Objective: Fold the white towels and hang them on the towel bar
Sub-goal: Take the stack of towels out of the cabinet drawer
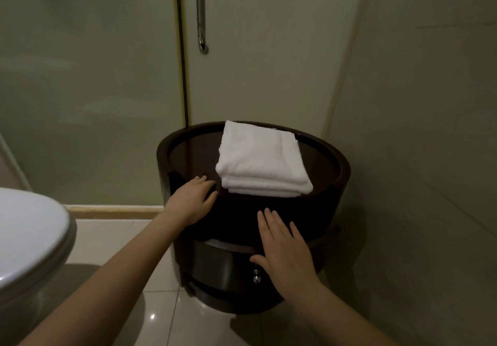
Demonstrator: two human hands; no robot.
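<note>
White towels (262,161) lying stacked on round dark table (193,154). Left hand (192,200) resting at rim beside stack, fingers (203,184) relaxed, holding nothing; right hand (285,251) hovering below, fingers straight, slightly spread. Recommended: sliding both palms under stack, keeping folds aligned.

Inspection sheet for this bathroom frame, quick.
Surface: round dark stand, recessed top.
Job's things: white towels folded, stacked on the stand's top.
Clutter: nothing seen.
Hands: left hand open, at the front-left rim beside the stack; right hand open, fingers straight, before the stand's front, contact unclear.
Cables: nothing seen.
Surroundings: toilet left, frosted glass door with metal handle behind, tiled floor.
</note>
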